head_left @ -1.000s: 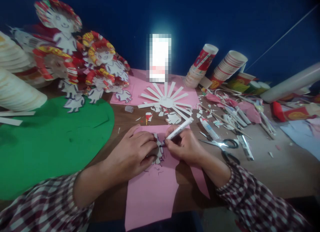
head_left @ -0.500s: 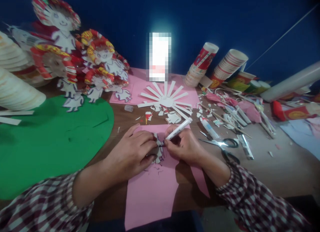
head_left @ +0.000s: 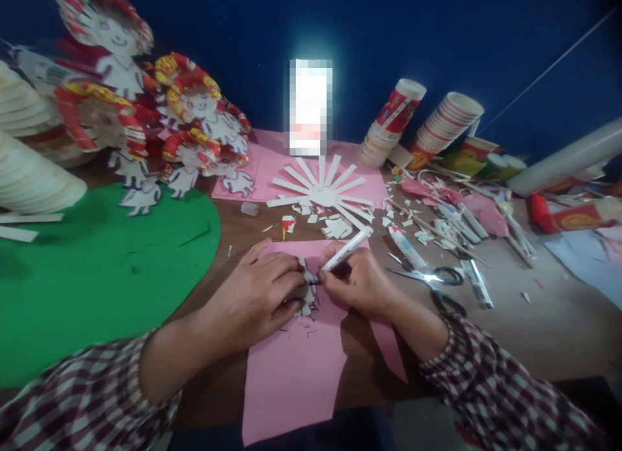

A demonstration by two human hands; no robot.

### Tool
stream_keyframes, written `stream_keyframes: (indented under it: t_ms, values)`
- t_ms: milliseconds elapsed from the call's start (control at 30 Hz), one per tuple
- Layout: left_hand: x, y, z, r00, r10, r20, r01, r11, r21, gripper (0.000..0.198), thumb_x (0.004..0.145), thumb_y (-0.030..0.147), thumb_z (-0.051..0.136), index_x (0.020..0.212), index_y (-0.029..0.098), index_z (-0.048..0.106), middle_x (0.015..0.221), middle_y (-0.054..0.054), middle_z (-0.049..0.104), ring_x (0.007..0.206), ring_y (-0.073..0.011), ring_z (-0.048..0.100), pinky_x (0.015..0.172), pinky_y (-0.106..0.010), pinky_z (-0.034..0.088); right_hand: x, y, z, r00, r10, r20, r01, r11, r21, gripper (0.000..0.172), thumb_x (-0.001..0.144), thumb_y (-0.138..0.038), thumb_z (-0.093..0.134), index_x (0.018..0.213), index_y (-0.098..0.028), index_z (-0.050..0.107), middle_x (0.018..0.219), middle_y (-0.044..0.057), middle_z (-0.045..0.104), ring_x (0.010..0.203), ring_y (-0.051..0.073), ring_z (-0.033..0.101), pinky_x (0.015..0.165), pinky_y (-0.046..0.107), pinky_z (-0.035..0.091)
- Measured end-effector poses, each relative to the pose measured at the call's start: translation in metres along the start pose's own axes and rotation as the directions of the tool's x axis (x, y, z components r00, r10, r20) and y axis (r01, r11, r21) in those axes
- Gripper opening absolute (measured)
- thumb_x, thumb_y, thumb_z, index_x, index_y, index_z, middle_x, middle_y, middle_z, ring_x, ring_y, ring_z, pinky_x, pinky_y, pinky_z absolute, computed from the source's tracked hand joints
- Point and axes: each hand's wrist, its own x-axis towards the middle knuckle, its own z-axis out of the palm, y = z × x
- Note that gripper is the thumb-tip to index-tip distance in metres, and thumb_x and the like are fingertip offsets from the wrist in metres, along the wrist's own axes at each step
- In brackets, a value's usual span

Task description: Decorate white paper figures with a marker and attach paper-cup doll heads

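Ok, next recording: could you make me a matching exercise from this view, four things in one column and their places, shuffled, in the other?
Things
1. White-barrelled marker
2. Scissors
3. Small outlined paper cutout
4. White paper with radiating strips

Places
A. On the table, to the right of the right hand
B. Beyond both hands, partly over the back pink paper
C. Held in the right hand
D. On the front pink sheet, partly covered by the left hand

Pairs: 1-C, 2-A, 3-D, 4-B
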Motion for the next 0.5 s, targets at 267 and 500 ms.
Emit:
stream_keyframes:
  t_ms: [267,500]
  values:
    - [0.0004,-0.0003,0.0008,1.0,0.0,0.007,0.0,1.0,0.001,0.014,0.087,0.022,0.053,0.098,0.02,0.063,0.107,-0.006,0.066,0.104,-0.0225,0.059,0.106,-0.051,0.028,0.0001,-0.0013,0.0006,1.0,0.015,-0.001,-0.015,0.999,0.04,0.004,0.073,-0.017,0.059,0.075,-0.018,0.056,0.064,-0.003,0.054,0.056,0.01,0.05,0.054,0.021,0.04]
    - [0.0006,0.0007,-0.0006,1.0,-0.003,-0.002,0.003,1.0,-0.007,0.015,0.087,0.022,0.053,0.098,0.02,0.064,0.105,-0.006,0.066,0.103,-0.0231,0.06,0.105,-0.051,0.031,-0.0005,0.0004,-0.0006,1.0,0.004,0.013,-0.004,1.0,-0.009,0.003,0.074,-0.017,0.06,0.074,-0.018,0.057,0.064,-0.003,0.054,0.057,0.01,0.05,0.055,0.021,0.04]
